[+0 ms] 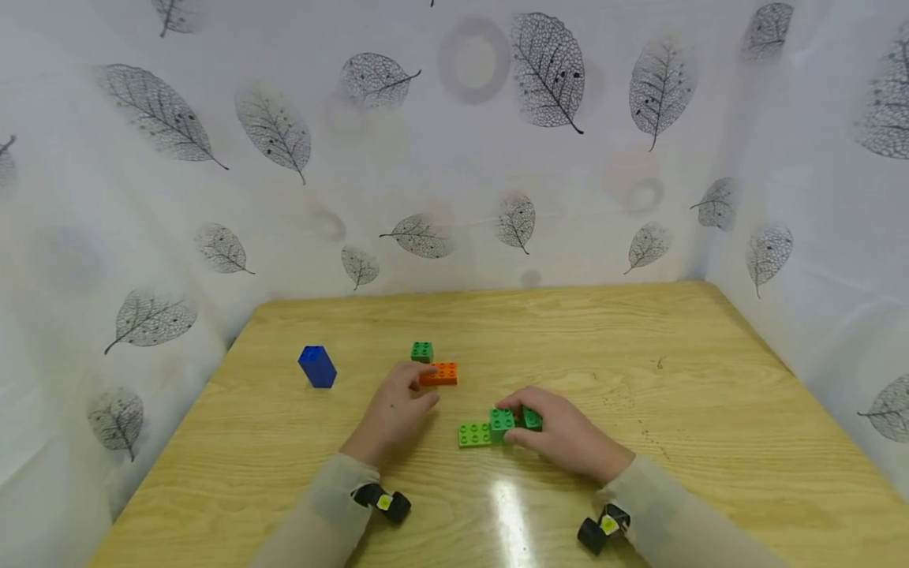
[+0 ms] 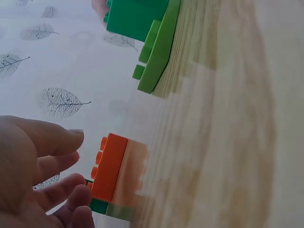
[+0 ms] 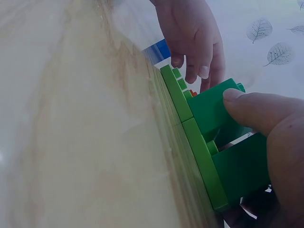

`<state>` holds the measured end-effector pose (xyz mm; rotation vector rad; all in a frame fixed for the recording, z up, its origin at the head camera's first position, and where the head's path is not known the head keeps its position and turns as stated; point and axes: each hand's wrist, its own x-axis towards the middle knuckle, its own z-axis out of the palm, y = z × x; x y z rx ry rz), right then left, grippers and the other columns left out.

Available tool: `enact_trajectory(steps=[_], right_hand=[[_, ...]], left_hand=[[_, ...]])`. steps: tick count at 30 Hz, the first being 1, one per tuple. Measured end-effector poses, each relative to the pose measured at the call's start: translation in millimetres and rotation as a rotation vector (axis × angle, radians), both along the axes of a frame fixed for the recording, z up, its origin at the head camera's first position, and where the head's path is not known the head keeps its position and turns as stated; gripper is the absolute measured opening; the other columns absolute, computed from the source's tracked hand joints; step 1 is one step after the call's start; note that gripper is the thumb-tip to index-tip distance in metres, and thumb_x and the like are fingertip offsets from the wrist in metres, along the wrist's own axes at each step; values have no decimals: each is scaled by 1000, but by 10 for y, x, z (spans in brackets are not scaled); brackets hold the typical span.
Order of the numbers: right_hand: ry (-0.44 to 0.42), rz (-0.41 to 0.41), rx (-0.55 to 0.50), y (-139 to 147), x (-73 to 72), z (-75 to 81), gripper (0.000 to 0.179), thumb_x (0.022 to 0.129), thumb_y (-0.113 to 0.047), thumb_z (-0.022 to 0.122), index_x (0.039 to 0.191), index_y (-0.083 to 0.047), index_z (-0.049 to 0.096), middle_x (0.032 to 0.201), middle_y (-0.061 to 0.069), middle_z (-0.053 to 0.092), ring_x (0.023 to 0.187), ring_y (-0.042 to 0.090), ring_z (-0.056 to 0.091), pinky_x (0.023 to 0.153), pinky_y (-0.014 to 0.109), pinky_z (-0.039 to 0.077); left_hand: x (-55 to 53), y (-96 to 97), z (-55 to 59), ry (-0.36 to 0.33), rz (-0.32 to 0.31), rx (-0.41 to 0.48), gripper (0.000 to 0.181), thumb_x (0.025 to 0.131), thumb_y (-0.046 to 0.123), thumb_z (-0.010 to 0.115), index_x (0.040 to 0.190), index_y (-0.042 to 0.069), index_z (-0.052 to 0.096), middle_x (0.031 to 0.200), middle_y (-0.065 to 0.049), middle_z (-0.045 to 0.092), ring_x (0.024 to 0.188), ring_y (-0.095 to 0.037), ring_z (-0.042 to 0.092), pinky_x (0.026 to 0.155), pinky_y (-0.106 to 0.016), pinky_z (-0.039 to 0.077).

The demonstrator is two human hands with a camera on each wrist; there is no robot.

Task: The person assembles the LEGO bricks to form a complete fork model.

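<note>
My right hand holds a green building brick between thumb and fingers. In the right wrist view that brick sits across the seam of two flat light-green bricks laid end to end. A second green brick stands on the nearer flat one, partly covered by the hand. My left hand hovers with loosely bent, parted fingers beside an orange brick; nothing is in its grasp. Just behind the orange brick is another green brick.
A tall blue block stands on the left part of the wooden table. A white leaf-patterned curtain hangs behind the table and along both sides.
</note>
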<state>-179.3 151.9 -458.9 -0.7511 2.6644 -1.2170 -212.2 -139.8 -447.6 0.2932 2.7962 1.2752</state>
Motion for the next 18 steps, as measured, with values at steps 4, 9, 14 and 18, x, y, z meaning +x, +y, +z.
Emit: enact_trajectory(steps=[4,9,14,18], right_hand=[[10,2,-3,12,-10,-15,40,92,-41,74,130,-29,64,122,-14,62,109,10,59,95,45,49],[-4,2,-2,13,-15,-30,41,92,-41,75,130,-29,64,123,-15,61,109,10,58,96,45,49],[-26,2,-4,13,-7,-25,42,91,-41,75,130,-30,64,121,-17,60,108,8,58,95,43,49],[-26,5,-10,11,-9,-18,43,91,-41,75,131,-30,64,117,-19,60,108,6,58,96,41,49]], left_hand=[[-99,-17,-19,-18,7,-32,43,95,22,72,136,17,62,117,-3,54,97,-21,52,83,-40,47],[-175,5,-16,0,8,-55,43,93,20,73,135,14,64,122,-3,54,99,-21,53,85,-41,48],[-235,13,47,40,63,-29,39,94,17,72,132,12,65,122,-7,53,97,-23,53,79,-40,49],[-325,-14,121,59,97,-10,35,96,15,70,131,13,65,130,-8,48,103,-26,53,82,-41,50]])
